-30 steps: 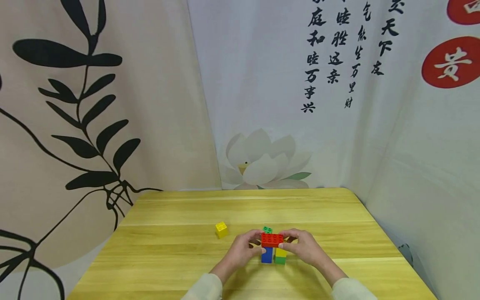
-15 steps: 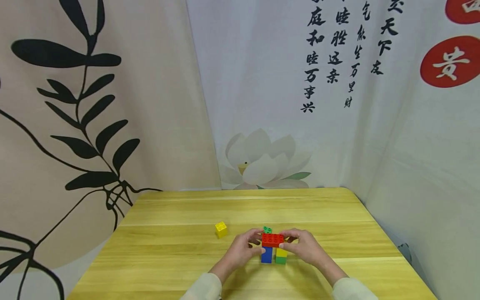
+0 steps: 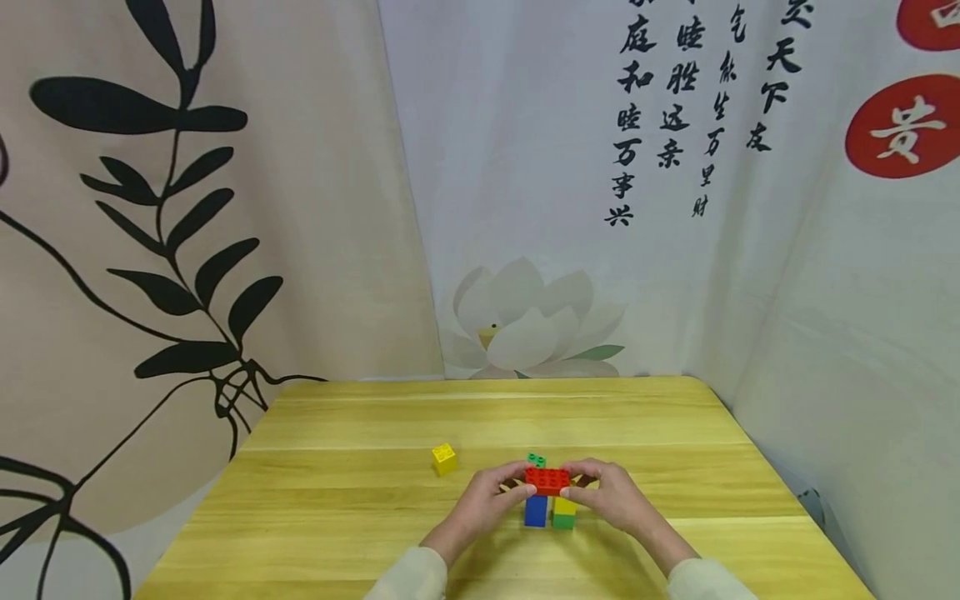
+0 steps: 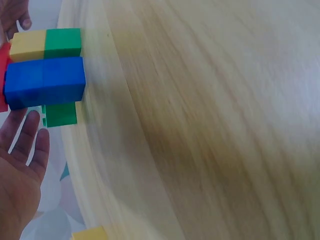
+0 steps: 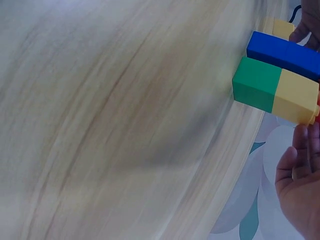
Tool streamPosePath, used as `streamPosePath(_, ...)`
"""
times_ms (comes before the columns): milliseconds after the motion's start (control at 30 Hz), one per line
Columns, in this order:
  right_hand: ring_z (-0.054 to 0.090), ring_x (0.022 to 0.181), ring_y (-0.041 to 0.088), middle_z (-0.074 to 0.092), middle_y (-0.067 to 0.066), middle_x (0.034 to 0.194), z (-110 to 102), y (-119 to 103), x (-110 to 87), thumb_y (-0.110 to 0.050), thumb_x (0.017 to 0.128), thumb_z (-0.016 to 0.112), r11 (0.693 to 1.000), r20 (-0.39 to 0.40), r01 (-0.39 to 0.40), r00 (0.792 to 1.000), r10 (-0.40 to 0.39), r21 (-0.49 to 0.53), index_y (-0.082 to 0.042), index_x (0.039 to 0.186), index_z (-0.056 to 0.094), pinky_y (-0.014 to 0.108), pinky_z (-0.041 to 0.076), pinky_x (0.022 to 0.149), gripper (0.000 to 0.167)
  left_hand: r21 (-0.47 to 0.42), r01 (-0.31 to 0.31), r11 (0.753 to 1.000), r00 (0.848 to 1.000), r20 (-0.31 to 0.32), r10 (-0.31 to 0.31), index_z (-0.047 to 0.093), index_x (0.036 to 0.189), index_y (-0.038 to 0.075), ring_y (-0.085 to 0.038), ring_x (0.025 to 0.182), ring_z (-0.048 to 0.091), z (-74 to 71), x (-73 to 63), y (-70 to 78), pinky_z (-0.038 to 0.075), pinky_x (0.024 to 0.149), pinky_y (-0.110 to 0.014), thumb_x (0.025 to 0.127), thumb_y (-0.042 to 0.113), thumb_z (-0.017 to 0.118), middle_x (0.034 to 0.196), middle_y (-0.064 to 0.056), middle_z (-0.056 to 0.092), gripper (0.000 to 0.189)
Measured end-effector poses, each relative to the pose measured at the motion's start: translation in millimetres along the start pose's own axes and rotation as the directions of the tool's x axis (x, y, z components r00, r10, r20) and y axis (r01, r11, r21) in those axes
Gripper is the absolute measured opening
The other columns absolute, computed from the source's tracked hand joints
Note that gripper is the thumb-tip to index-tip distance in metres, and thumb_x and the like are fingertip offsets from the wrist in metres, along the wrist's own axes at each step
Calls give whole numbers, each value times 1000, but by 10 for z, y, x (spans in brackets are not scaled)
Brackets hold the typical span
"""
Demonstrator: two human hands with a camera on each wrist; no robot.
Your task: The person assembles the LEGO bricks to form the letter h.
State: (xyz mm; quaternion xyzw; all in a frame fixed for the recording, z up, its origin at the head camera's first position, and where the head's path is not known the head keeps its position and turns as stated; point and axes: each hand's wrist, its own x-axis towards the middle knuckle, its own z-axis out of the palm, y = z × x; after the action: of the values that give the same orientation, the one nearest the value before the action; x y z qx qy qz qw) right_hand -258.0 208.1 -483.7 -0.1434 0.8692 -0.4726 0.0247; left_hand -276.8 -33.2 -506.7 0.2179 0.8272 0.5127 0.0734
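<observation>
A red brick [image 3: 547,481] lies across the tops of two short stacks, one of blue bricks [image 3: 536,511] and one with a yellow brick [image 3: 565,506] over a green brick [image 3: 563,522]. My left hand [image 3: 480,507] pinches its left end between thumb and fingers. At the other end, my right hand [image 3: 611,497] holds it the same way. In the left wrist view, the red brick [image 4: 3,75] shows only at the edge beside the blue stack [image 4: 45,81]. Whether the red brick is fully seated cannot be seen.
Another green brick [image 3: 536,459] stands just behind the red one, partly hidden. A loose yellow brick [image 3: 444,459] sits further back to the left on the wooden table [image 3: 337,483]. A printed curtain [image 3: 525,208] hangs beyond the table's back edge.
My left thumb has moved up slightly, from the join above the blue stack onto the red brick's front. The right hand keeps its hold, and the bricks stay about where they were.
</observation>
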Motion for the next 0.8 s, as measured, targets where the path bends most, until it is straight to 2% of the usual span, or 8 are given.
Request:
streamPosePath(233,58,94,22,67,4,110,12,13,0,-29,89,75,1000,-5,-4,1000,4,0,-5,122,69,30,52,64,41,20,2,1000,1000,18,-2,62,135,15,-13,85,57,-18,21,14,50,72,-28,97,38,62,101,10,67,44)
streamPosePath(400,58,95,22,67,6,111,19,26,2,-28,89,75,1000,-29,17,999,-17,2,-5,121,69,29,51,64,39,67,-30,997,999,15,29,63,134,16,-8,80,57,-7,61,-28,49,70,-27,98,39,60,93,11,66,43)
streamPosePath(533,59,94,21,67,5,111,14,48,-7,-28,89,75,1000,-23,16,1000,-16,3,-5,120,69,29,52,63,39,76,-40,996,999,13,39,66,129,20,-8,83,59,3,66,-31,51,72,-28,97,38,63,97,11,68,37)
streamPosePath(633,59,94,21,68,5,111,6,50,-6,-29,90,75,1000,-17,15,1000,-15,-1,-6,121,69,29,51,64,39,65,-21,998,1000,22,20,60,136,17,-11,91,61,35,54,-25,51,78,-32,93,39,70,104,9,68,49)
streamPosePath(733,59,95,21,67,5,113,-1,36,6,-28,90,75,1000,-25,18,1000,-18,9,-6,121,69,29,51,65,39,58,6,998,999,39,-8,46,147,13,-13,96,59,94,40,-29,50,81,-35,88,39,76,106,9,64,71)
streamPosePath(800,59,95,21,67,5,114,-6,26,13,-27,90,74,1000,-29,15,999,-15,22,-6,121,69,29,51,66,39,56,17,998,999,48,-20,37,151,13,-13,97,57,118,35,-37,48,84,-36,86,34,78,105,10,61,79)
